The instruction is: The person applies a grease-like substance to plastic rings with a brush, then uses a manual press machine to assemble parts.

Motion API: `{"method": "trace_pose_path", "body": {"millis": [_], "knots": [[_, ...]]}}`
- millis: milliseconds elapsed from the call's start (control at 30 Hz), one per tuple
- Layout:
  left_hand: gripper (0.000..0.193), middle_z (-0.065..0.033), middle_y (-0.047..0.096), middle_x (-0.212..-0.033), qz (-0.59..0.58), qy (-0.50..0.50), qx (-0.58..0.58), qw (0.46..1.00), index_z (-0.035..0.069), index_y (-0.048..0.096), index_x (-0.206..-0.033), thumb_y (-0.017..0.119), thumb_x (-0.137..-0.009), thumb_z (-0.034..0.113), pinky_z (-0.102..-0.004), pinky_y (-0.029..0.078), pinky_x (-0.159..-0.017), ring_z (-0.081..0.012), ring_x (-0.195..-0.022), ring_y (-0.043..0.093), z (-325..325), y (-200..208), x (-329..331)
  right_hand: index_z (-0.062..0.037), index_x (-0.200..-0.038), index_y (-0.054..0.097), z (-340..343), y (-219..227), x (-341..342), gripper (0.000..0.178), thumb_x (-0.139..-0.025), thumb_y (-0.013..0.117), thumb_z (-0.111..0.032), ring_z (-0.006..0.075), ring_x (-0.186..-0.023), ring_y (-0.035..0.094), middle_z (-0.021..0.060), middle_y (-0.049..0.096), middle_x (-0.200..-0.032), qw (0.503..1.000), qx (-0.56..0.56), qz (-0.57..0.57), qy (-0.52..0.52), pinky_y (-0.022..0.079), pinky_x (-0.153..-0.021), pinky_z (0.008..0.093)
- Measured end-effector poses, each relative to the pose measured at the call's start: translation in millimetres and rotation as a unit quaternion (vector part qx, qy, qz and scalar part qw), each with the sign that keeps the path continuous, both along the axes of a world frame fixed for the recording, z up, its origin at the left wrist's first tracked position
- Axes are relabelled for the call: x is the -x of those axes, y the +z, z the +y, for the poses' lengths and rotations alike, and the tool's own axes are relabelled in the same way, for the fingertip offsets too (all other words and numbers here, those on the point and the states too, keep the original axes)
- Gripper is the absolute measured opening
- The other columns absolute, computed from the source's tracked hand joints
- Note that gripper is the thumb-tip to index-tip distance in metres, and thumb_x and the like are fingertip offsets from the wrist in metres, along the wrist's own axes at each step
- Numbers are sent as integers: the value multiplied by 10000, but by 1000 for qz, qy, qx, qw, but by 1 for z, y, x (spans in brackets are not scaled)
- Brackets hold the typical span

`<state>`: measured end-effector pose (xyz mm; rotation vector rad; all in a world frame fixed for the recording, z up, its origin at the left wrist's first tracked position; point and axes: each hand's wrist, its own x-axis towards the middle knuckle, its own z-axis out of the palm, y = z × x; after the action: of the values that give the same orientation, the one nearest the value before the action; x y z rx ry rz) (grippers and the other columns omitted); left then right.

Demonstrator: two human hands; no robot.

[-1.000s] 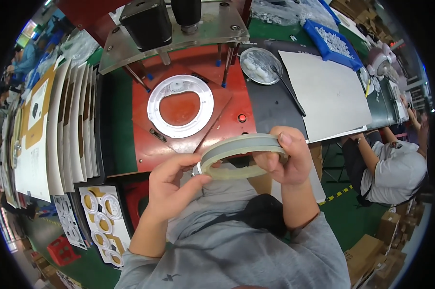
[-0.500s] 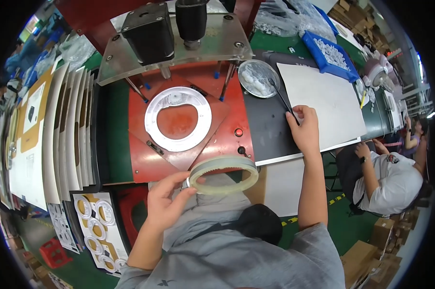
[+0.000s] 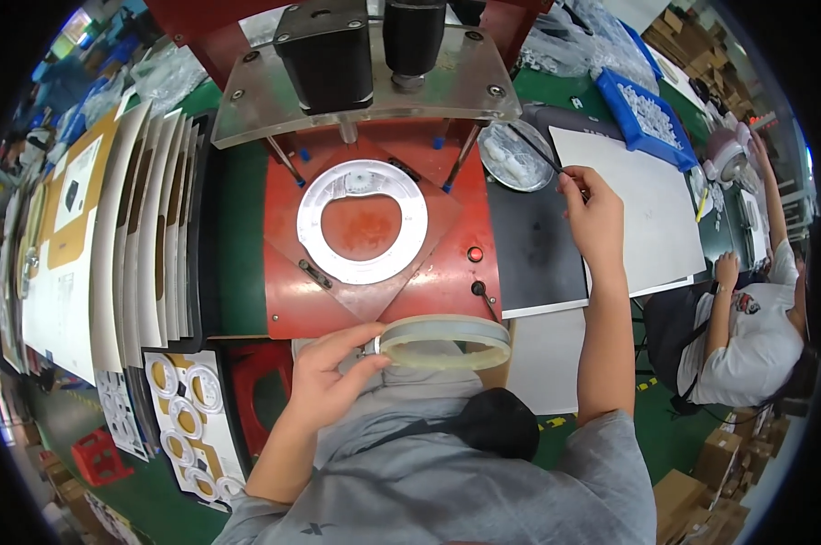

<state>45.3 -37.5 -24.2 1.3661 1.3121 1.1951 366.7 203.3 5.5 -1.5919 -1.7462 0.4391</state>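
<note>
"So, what are the fingers doing?"

"Left hand (image 3: 331, 372): thumb and fingertips close together, pinching one translucent ring (image 3: 447, 361) at its left end, in the air just in front of the red press (image 3: 288, 295). Right hand (image 3: 597, 218): fingers gathered on one slim black stick (image 3: 543, 151), its far end over a round dish (image 3: 538, 180). Touching the white paste (image 3: 514, 164)? Can't tell."

"What's changed?"

"A second ago both hands had the ring; now the left bears it alone, leaving the right for the stick."

"Counts, further out?"

"One white ring-shaped plate (image 3: 415, 222) on the press, one red button (image 3: 475, 254), one blue bin (image 3: 662, 158); lower left, six white rings (image 3: 214, 391) visible."
</note>
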Motion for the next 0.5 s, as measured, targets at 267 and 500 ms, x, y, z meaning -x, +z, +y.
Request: {"method": "trace_pose_path", "body": {"millis": [267,500], "knots": [[362,-154,781,-1101,10,-9,-1,1000,-14,728,-1214,803,-865,44,-325,566,-877,-245,-984,762,2,6,1,4,-1060,765,4,15,10,223,-999,657,-182,325,-803,745,173,765,-874,997,18,-65,22,563,-763,371],[358,-155,780,-1083,15,-12,1,1000,-8,731,-1208,803,-861,40,-317,562,-860,-238,-954,758,4,9,1,4,-1055,765,1,21,11,212,-993,662,-170,350,-814,738,187,760,-888,996,-11,-85,37,563,-768,384]]}}
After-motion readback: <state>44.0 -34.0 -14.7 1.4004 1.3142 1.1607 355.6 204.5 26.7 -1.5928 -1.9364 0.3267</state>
